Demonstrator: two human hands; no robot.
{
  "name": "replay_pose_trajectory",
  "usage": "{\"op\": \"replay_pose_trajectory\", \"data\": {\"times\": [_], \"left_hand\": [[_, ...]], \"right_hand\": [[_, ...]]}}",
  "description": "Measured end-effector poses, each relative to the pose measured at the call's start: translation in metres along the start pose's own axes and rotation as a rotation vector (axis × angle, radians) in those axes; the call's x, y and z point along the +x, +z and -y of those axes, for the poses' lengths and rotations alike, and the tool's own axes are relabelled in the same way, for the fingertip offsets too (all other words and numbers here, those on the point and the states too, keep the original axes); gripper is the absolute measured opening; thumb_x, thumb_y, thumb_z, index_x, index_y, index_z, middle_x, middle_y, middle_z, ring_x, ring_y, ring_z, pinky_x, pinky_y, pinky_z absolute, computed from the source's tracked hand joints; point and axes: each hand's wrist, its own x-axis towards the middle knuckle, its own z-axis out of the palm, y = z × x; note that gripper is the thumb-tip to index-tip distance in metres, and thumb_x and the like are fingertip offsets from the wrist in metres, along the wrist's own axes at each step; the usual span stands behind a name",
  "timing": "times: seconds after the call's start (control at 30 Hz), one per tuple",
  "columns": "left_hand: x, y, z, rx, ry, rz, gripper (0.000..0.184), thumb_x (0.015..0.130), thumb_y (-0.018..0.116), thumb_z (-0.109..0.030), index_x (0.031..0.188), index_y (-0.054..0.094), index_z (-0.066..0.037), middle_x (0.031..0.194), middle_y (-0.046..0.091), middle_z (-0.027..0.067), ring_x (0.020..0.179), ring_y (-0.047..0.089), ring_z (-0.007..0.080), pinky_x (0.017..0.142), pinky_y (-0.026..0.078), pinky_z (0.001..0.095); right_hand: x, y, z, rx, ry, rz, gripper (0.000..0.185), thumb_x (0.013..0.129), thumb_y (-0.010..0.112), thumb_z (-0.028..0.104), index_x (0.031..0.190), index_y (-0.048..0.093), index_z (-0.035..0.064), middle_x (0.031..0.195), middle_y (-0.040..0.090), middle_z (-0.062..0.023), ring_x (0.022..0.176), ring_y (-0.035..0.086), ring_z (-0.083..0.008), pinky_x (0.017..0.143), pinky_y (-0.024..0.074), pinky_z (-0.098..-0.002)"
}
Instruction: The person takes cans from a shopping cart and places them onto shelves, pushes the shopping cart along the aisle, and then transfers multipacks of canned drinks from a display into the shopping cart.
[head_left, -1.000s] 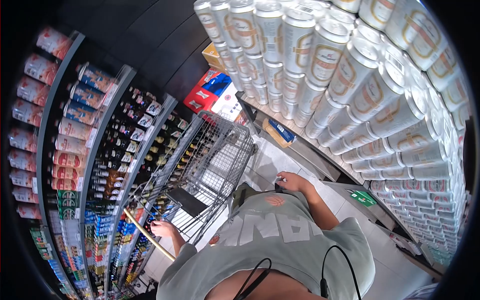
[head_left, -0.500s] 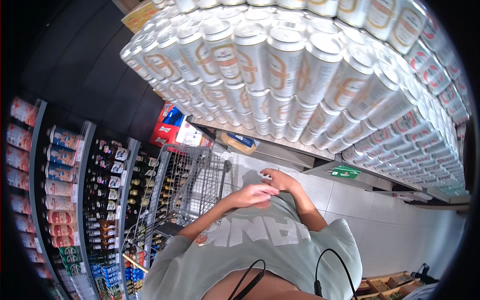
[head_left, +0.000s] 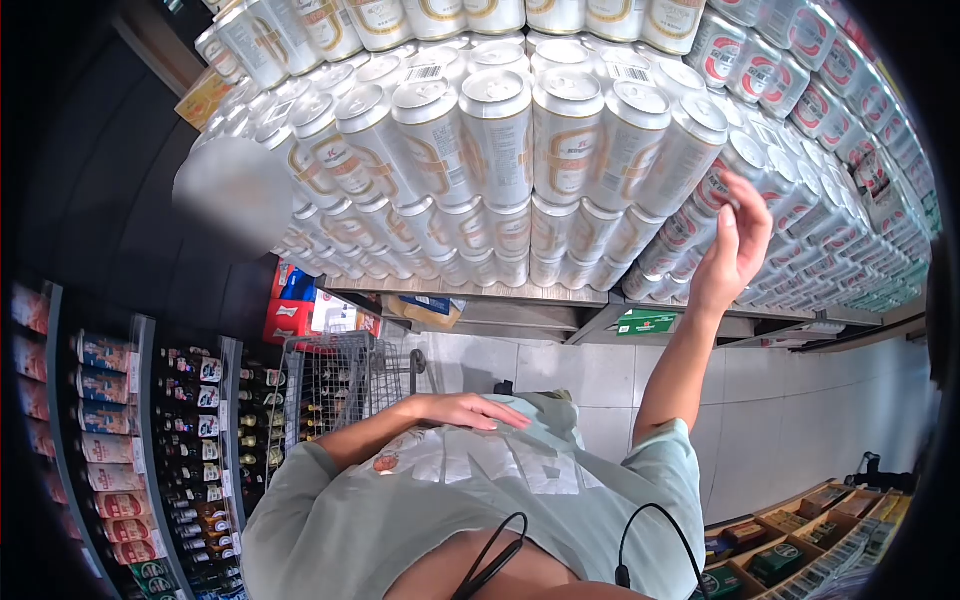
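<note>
My left hand (head_left: 468, 411) lies flat against the front of my green T-shirt (head_left: 470, 505), fingers stretched out and holding nothing. Out to the right, my right hand (head_left: 736, 245) is raised with its fingers apart and slightly bent, in front of the stack of white beer cans with red marks (head_left: 765, 190). Whether its fingertips touch those cans I cannot tell. Just left of that hand rises a stack of white beer cans with gold marks (head_left: 497, 135), layered on a wooden shelf (head_left: 480, 290).
A wire shopping cart (head_left: 335, 395) stands at the left. Beyond it are shelves of bottles (head_left: 205, 430) and cans (head_left: 110, 450). Under the display sit a green box (head_left: 646, 322) and a red carton (head_left: 288, 320). Wooden bins (head_left: 790, 525) line the lower right. A blurred round patch hides the upper left.
My hands, together before my belly earlier, are apart now. The right one has reached out and up toward the cans; the left rests on the shirt. The view has turned.
</note>
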Motion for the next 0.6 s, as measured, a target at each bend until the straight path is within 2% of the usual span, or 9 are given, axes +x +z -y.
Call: {"op": "replay_pose_trajectory", "data": {"times": [0.13,0.17,0.2,0.23,0.27,0.33,0.37,0.53,0.6], "left_hand": [[-0.018,-0.004,-0.021,0.074,-0.092,-0.124,0.043,0.097,0.053,-0.015,0.139,0.051,-0.004,0.148,0.046,0.0113,0.138,0.039,0.0238,0.112,0.032,0.0374],[-0.026,-0.004,-0.040,0.172,-0.254,-0.246,0.042,0.094,0.053,-0.006,0.136,0.055,-0.007,0.142,0.052,0.0105,0.133,0.047,0.0243,0.106,0.040,0.0371],[-0.028,-0.012,-0.045,0.576,-0.144,-0.306,0.041,0.089,0.054,-0.001,0.129,0.059,-0.008,0.135,0.057,0.0106,0.127,0.052,0.0271,0.103,0.044,0.0384],[-0.025,-0.016,-0.070,0.749,-0.111,-0.373,0.040,0.087,0.056,0.000,0.126,0.060,-0.008,0.133,0.058,0.0110,0.125,0.053,0.0288,0.103,0.044,0.0388],[-0.020,-0.017,-0.108,0.922,-0.077,-0.441,0.039,0.085,0.058,0.000,0.123,0.061,-0.007,0.131,0.059,0.0115,0.124,0.054,0.0305,0.103,0.044,0.0393],[-0.007,-0.024,-0.169,1.024,0.116,-0.542,0.037,0.082,0.060,-0.001,0.119,0.061,-0.006,0.129,0.059,0.0116,0.123,0.054,0.0313,0.103,0.044,0.0414],[0.001,-0.027,-0.197,1.139,0.187,-0.580,0.036,0.082,0.061,-0.002,0.118,0.061,-0.006,0.129,0.059,0.0114,0.123,0.054,0.0317,0.103,0.044,0.0422],[0.044,-0.061,-0.301,1.549,0.361,-0.752,0.038,0.086,0.063,-0.017,0.122,0.057,-0.006,0.134,0.055,0.0115,0.124,0.051,0.0329,0.103,0.042,0.0434],[0.065,-0.089,-0.322,1.706,0.287,-0.834,0.059,0.085,0.068,-0.035,0.132,0.050,-0.004,0.141,0.048,0.0146,0.130,0.045,0.0336,0.106,0.040,0.0427]], "right_hand": [[0.045,0.036,-0.020,-0.252,-0.109,-0.139,0.034,0.093,0.061,0.010,0.124,0.052,-0.0002,0.129,0.054,-0.0152,0.121,0.051,-0.0220,0.103,0.0395,-0.0365],[0.049,0.041,-0.028,-0.340,-0.080,-0.129,0.037,0.093,0.062,0.013,0.126,0.051,0.0002,0.130,0.054,-0.0150,0.122,0.050,-0.0220,0.104,0.0386,-0.0355],[0.050,0.046,-0.035,-0.427,-0.049,-0.120,0.040,0.093,0.063,0.016,0.128,0.051,0.0005,0.132,0.053,-0.0147,0.123,0.049,-0.0220,0.104,0.0378,-0.0344],[0.051,0.058,-0.031,-0.449,-0.077,-0.175,0.038,0.093,0.065,0.023,0.124,0.057,0.0015,0.123,0.060,-0.0120,0.109,0.056,-0.0177,0.094,0.0424,-0.0293],[0.053,0.059,-0.030,-0.444,-0.078,-0.177,0.038,0.093,0.065,0.023,0.124,0.057,0.0015,0.123,0.060,-0.0120,0.109,0.056,-0.0177,0.094,0.0424,-0.0293],[0.055,0.063,-0.028,-0.273,0.192,-0.250,0.035,0.092,0.066,0.028,0.117,0.063,0.0029,0.106,0.067,-0.0064,0.081,0.055,-0.0112,0.076,0.0443,-0.0256],[0.056,0.067,-0.029,-0.257,0.163,-0.317,0.030,0.090,0.068,0.026,0.110,0.068,0.0030,0.092,0.067,-0.0010,0.063,0.043,-0.0074,0.061,0.0387,-0.0235],[0.057,0.068,-0.039,-0.334,0.091,-0.368,0.026,0.087,0.067,0.019,0.108,0.068,0.0028,0.094,0.067,-0.0011,0.060,0.040,-0.0059,0.058,0.0375,-0.0231],[0.056,0.068,-0.036,-0.343,0.113,-0.378,0.025,0.086,0.066,0.017,0.107,0.069,0.0025,0.095,0.068,-0.0019,0.060,0.041,-0.0059,0.058,0.0379,-0.0232]]}}
